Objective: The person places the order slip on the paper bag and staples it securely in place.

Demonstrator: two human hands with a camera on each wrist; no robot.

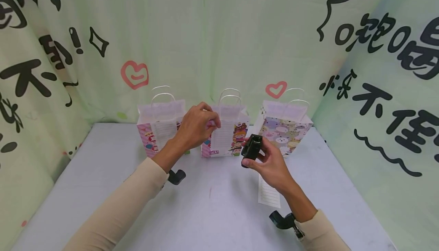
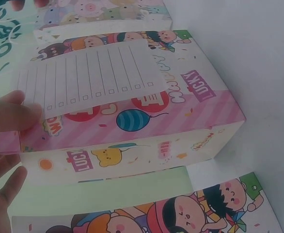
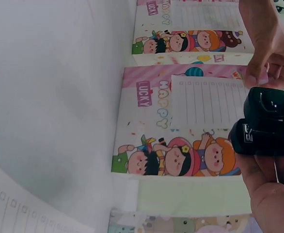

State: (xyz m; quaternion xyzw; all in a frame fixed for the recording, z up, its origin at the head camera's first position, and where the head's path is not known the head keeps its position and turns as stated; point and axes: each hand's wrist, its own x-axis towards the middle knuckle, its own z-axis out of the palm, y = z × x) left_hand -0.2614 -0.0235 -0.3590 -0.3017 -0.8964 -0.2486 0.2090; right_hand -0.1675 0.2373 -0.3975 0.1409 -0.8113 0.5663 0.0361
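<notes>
My left hand [image 1: 197, 127] pinches a lined paper sheet [image 2: 91, 80] at the top edge of the middle gift bag [image 1: 241, 132]. Its thumb lies on the sheet in the left wrist view, and other fingers reach round the bag's side. The sheet lies flat against the bag's cartoon-printed front. To the right, my right hand [image 1: 272, 167] grips a small black stapler [image 1: 252, 150] between thumb and fingers, in front of the gap between the middle and right bags. In the right wrist view the stapler [image 3: 265, 121] appears close to the left hand.
The left gift bag [image 1: 147, 136] bears a similar lined sheet [image 1: 164, 134]. An animal-print gift bag [image 1: 284, 132] stands at right. Another lined sheet [image 1: 269, 194] lies on the white table [image 1: 212, 220] below the right hand. A printed curtain [image 1: 205, 45] hangs behind.
</notes>
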